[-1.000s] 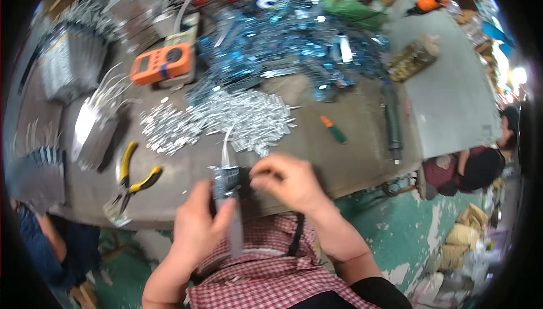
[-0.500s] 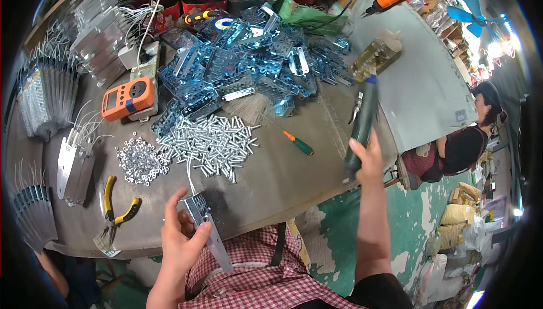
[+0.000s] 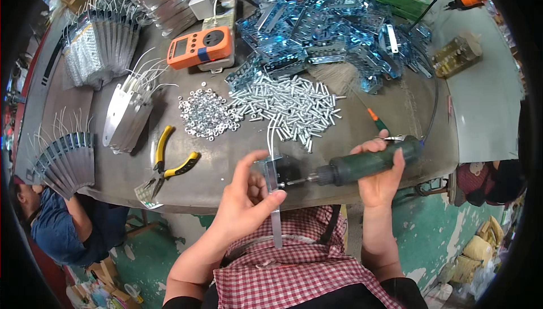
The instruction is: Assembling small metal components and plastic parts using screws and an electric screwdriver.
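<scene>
My left hand (image 3: 240, 204) pinches a flat silver metal strip (image 3: 276, 231) with a small bracket (image 3: 270, 173) at its upper end and white wires rising from it. Wrapped in my right hand (image 3: 380, 184) is a dark green electric screwdriver (image 3: 362, 165), lying level with its bit pointing left. The bit's tip is at a screw by the bracket, close to my left thumb; whether they touch, I cannot tell. Just beyond lie a heap of silver screws (image 3: 294, 105) and a heap of small nuts (image 3: 206, 114).
Yellow-handled pliers (image 3: 180, 164) and a small screwdriver (image 3: 375, 119) lie on the table. Blue-filmed metal brackets (image 3: 328, 37) are piled behind, beside an orange meter (image 3: 199, 48). Wired plates (image 3: 129, 114) and fanned strips (image 3: 68, 164) stand left. One person (image 3: 62, 227) sits at left.
The electric screwdriver has swung from upright at the right to level, its bit now at the bracket. My left hand holds the strip more upright. The whole view has shifted.
</scene>
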